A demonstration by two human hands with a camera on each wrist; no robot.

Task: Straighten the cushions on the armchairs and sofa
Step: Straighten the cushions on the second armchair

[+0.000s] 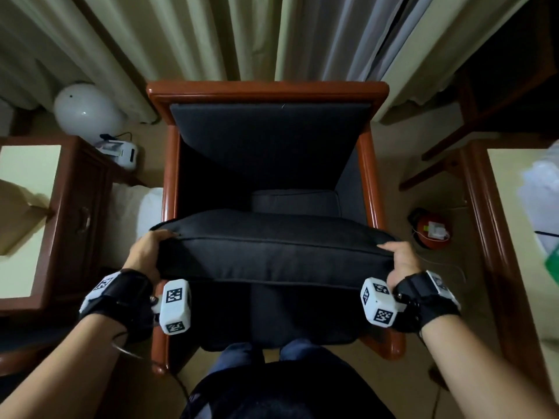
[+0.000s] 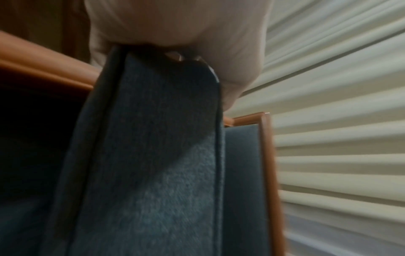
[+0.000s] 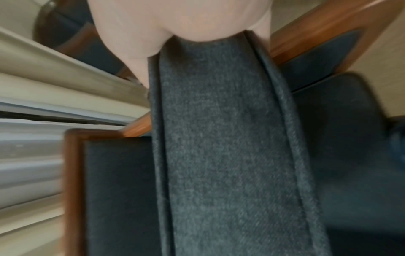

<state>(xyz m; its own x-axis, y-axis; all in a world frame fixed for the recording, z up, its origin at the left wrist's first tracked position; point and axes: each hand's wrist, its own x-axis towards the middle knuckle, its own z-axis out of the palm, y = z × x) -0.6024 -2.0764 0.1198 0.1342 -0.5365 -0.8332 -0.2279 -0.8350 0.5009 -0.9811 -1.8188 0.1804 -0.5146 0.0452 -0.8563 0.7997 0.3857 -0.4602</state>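
A dark grey seat cushion (image 1: 272,249) is lifted off the wooden armchair (image 1: 266,90), its front edge toward me. My left hand (image 1: 149,251) grips its left front corner and my right hand (image 1: 400,258) grips the right front corner. The left wrist view shows the cushion's piped side (image 2: 153,155) running away from my left hand (image 2: 175,26). The right wrist view shows the same for the cushion (image 3: 219,138) under my right hand (image 3: 175,17). Another dark cushion (image 1: 296,202) lies deeper on the seat. The upholstered backrest (image 1: 266,131) stands upright.
Pale curtains (image 1: 211,34) hang behind the chair. A wooden side table (image 1: 72,207) stands left, with a white round lamp (image 1: 87,111) on the floor behind it. Another wooden table (image 1: 484,225) stands right. A red and black object with a cable (image 1: 431,228) lies on the floor.
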